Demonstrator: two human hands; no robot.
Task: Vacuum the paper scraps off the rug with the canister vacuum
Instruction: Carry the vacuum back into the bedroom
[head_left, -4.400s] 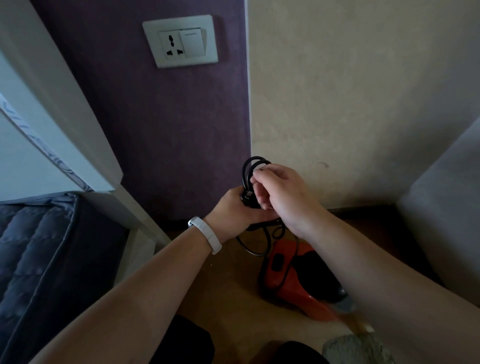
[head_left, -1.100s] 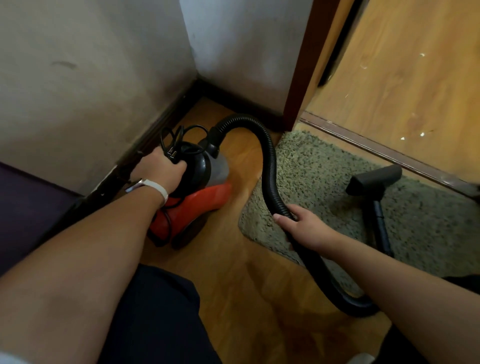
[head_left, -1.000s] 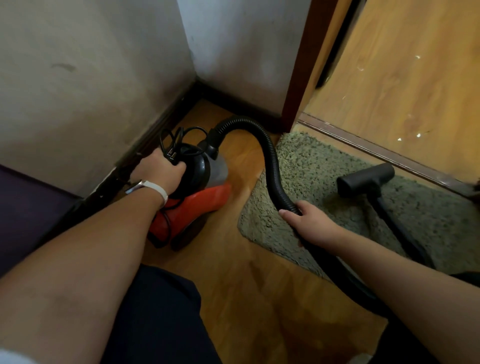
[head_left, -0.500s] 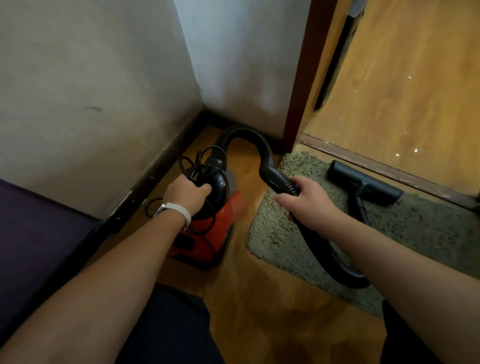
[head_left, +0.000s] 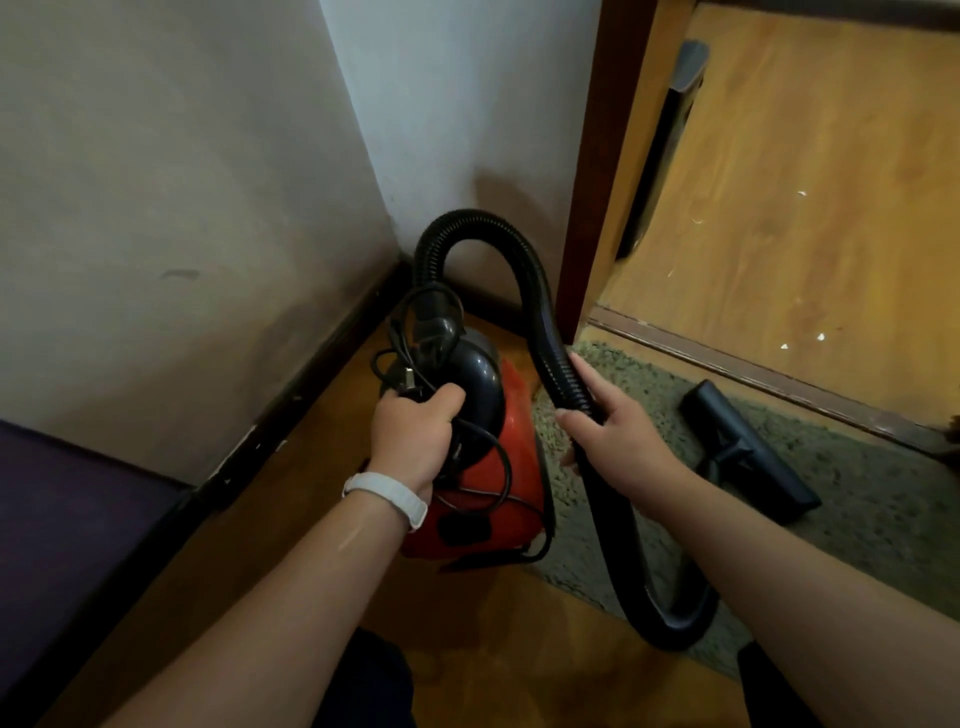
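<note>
At frame centre the left hand (head_left: 413, 439) closes its grip on the canister vacuum (head_left: 483, 467) handle with the bundled cord, the right hand (head_left: 615, 441) wraps the hose (head_left: 545, 332) — the floor nozzle (head_left: 748, 449) lies right on the rug (head_left: 857, 493), nearer the right hand, long axis diagonal.
</note>
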